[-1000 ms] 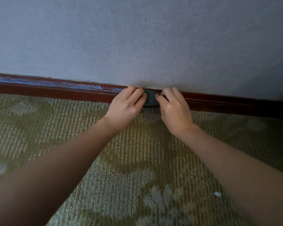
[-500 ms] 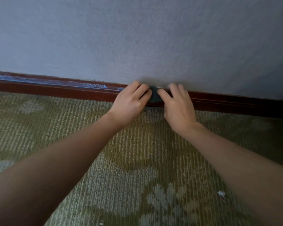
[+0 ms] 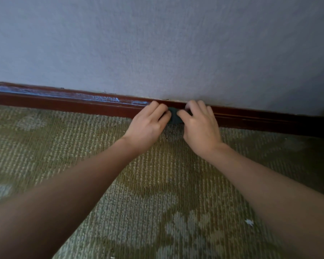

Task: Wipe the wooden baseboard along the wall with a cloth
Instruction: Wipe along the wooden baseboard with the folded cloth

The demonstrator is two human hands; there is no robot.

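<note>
Just above the middle of the frame, the left hand (image 3: 148,124) and right hand (image 3: 200,128) sit close together, fingers curled and knuckles up. Between them they grip a small wad of dark green cloth (image 3: 174,117); only a patch of it shows between the two thumbs. The cloth is pressed against the face of the reddish-brown wooden baseboard (image 3: 260,118), which runs across the frame where the grey-blue wall (image 3: 157,43) meets the patterned green carpet (image 3: 153,184).

To the left of the hands a pale, dusty film (image 3: 67,94) lies along the baseboard's upper ledge; to the right none shows. This looks like the middle of the wiping, with the left stretch not yet cleaned. The next move probably calls for sliding the cloth leftward, with pressure kept on that upper ledge and the wad kept off the carpet.

A white scrap (image 3: 249,222) lies on the carpet at lower right.
</note>
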